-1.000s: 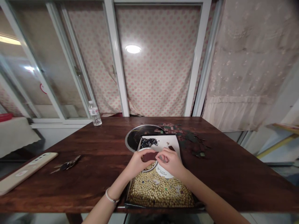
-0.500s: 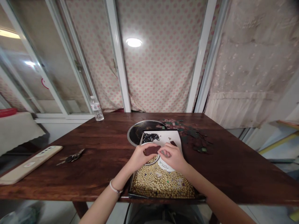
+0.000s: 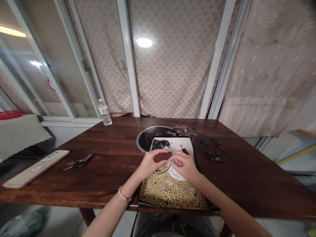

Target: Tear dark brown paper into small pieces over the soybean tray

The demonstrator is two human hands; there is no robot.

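Observation:
A small dark brown piece (image 3: 163, 157) is pinched in my left hand (image 3: 148, 164), above a round metal-rimmed dish (image 3: 163, 170). My right hand (image 3: 185, 166) meets the piece's right edge with its fingertips pressed together; whatever they grip is too small to make out. Both hands are over a black-edged tray (image 3: 175, 142) with a white lining. Many yellowish beads (image 3: 172, 194) fill its near part, and black beads (image 3: 161, 144) lie at its far left. Another brown strip (image 3: 185, 151) shows behind my right hand. A white perforated piece (image 3: 176, 175) lies beside the dish.
A round dark plate (image 3: 143, 140) sits behind the tray. Green and brown scraps (image 3: 206, 141) are scattered at the back right. On the left of the wooden table (image 3: 111, 171) are a phone (image 3: 37, 168), keys (image 3: 80, 162) and a water bottle (image 3: 105, 113).
The camera view has shifted slightly, so the table contents appear a little further right. Both hands keep nearly the same pose around the brown piece.

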